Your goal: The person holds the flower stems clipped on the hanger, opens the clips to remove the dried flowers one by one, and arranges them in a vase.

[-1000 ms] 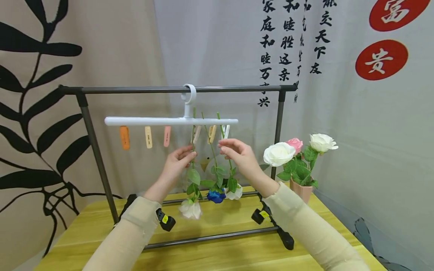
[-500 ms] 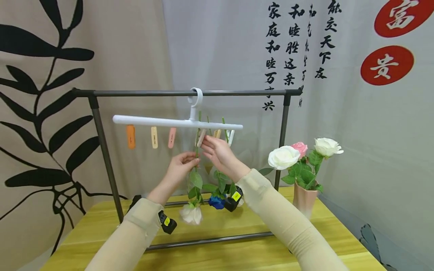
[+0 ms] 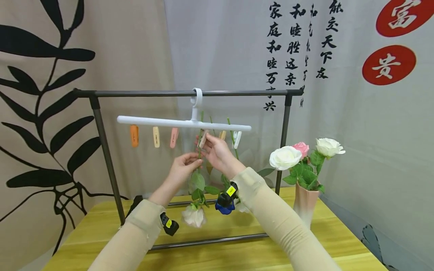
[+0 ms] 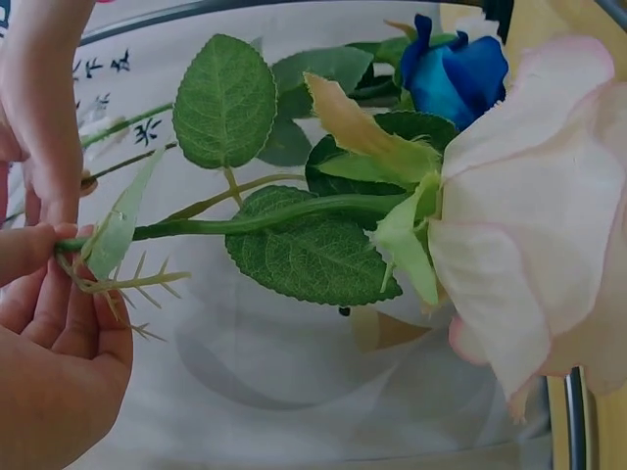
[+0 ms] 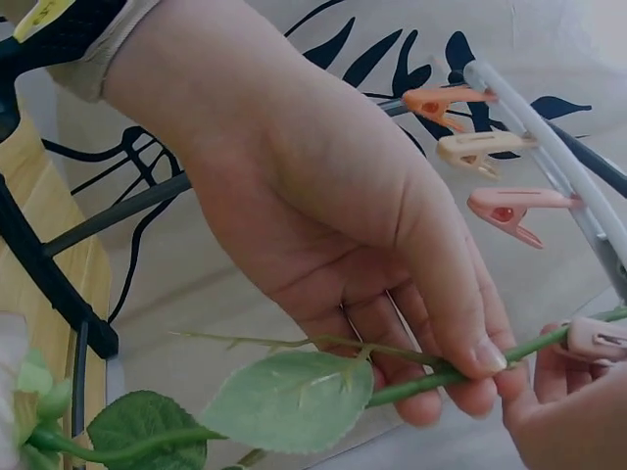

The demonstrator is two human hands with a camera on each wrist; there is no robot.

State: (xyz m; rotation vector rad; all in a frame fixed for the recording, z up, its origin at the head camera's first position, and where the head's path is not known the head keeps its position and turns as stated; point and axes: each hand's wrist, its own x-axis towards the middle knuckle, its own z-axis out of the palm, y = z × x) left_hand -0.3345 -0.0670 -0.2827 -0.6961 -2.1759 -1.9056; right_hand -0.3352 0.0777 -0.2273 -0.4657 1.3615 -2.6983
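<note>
Here, hands (image 3: 183, 168) (image 3: 221, 156) close together, left lower

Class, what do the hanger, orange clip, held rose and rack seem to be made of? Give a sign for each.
Hanger: white, smooth, softly shiny; probably plastic, though coated metal is possible.
Orange clip: likely moulded plastic, from its even colour and smooth body.
Held rose: matte petals, seemingly fabric, from their soft, crinkled edges.
Rack: dark tubing, probably metal, from the glossy streaks along it.

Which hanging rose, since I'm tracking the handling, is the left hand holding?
The pink-edged white rose, leftmost in the head view: the left hand pinches its stem. The blue rose and other white rose hang farther right.
</note>
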